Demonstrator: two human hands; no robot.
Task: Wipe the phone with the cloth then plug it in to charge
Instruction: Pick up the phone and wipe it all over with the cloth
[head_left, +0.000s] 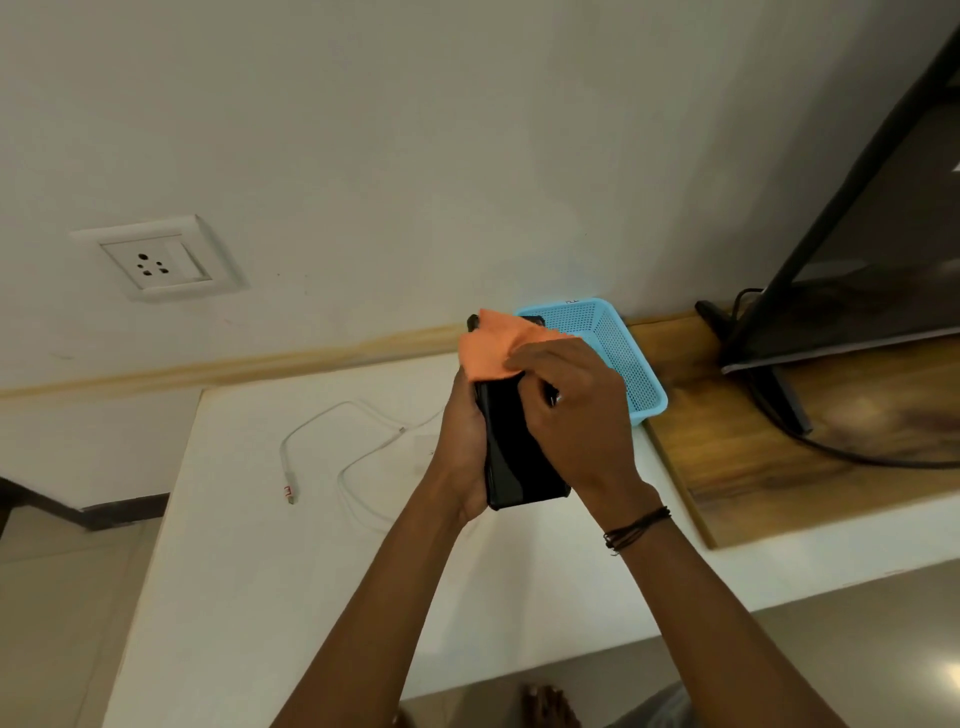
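Note:
A black phone (519, 457) is held upright above the white counter (260, 545), with my left hand (460, 447) gripping its left edge from behind. My right hand (576, 410) presses an orange cloth (493, 345) against the upper part of the phone's face. The cloth covers the phone's top. A white charging cable (358, 452) lies in loops on the counter to the left of my hands, its plug end (289, 491) with a red mark pointing toward me. A white wall socket (156, 260) sits on the wall at the upper left, nothing plugged into it.
A light blue mesh basket (623, 353) stands against the wall just behind my right hand. To the right a wooden board (805, 441) carries a dark television (857, 234) on its stand, with a black cord trailing. The counter's front edge runs below my forearms.

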